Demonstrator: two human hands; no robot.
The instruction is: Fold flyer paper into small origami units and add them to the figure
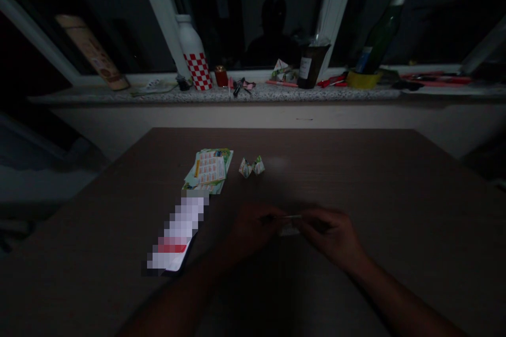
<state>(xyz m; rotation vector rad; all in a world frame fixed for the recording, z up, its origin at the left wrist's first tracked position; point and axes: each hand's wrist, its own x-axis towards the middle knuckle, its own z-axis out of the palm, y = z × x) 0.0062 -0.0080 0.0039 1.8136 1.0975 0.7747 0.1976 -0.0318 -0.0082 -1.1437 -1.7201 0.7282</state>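
Note:
Between my two hands, low over the table, is a small piece of folded paper (289,229), dim and partly hidden by the fingers. My left hand (255,229) pinches its left end, and my right hand (332,231) pinches its right end. A thin pale edge of the paper shows between the fingertips. Just beyond the hands stands a small folded paper shape (252,167) with two pointed halves. To its left lies a loose stack of printed green and white paper sheets (209,169).
A lit phone (177,231), its screen blurred out, lies left of my hands on the brown table (375,179). On the windowsill (253,96) stand a checkered bottle (195,58), a tan flask (93,52), a red jar (221,76), a dark cup (312,66) and a green bottle (383,31).

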